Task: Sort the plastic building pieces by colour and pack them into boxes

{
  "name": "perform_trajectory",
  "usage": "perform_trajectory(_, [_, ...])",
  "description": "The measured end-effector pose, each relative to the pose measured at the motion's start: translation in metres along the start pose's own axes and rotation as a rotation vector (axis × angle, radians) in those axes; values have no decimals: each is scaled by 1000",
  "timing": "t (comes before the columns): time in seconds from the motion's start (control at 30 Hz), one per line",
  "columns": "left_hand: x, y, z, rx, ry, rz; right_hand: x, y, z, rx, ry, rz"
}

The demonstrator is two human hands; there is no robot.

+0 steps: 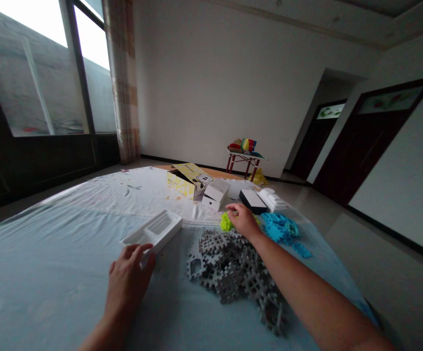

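Observation:
My left hand (132,270) is at the near end of a shallow white tray (171,229) with moulded hollows. Its thumb and curved fingers lie around the tray's near corner, which shows between them. My right hand (243,220) reaches forward over a small heap of yellow-green pieces (227,223), fingers partly stretched and apart, with nothing visible in them. Below that forearm spreads a large pile of grey interlocking plastic pieces (228,285), notched along their edges. To the right of the hand sits a heap of blue pieces (279,227) of similar kind.
A yellow-and-white cardboard box (182,184) stands open at the back, beside a white box (214,195). Farther right are a black-and-white box (252,201) and white packaging (271,200). A pale cloth (68,253) covers the round table. Beyond stands a small table (246,155).

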State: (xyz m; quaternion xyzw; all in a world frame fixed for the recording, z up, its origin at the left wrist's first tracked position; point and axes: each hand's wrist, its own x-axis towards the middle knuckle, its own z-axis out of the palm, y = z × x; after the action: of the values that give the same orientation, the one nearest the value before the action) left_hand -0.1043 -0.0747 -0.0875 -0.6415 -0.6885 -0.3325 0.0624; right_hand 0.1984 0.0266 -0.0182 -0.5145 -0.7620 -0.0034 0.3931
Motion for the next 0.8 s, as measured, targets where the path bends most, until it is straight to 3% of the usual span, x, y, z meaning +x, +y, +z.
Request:
perform_trajectory(0.23, [-3,-5,7,-149,31,-23,97,-53,103,-161,-223,-112])
perform_trajectory(0.43, [-10,-5,11,-229,65,-36,147,-57,170,-337,-301,-19])
perform_trajectory(0.6, [-13,-3,12,-256,73,-52,158,-46,193,-449,-306,78])
perform_trajectory(0.8, [-12,-1,11,-255,63,-49,149,-46,179,-546,-239,116])
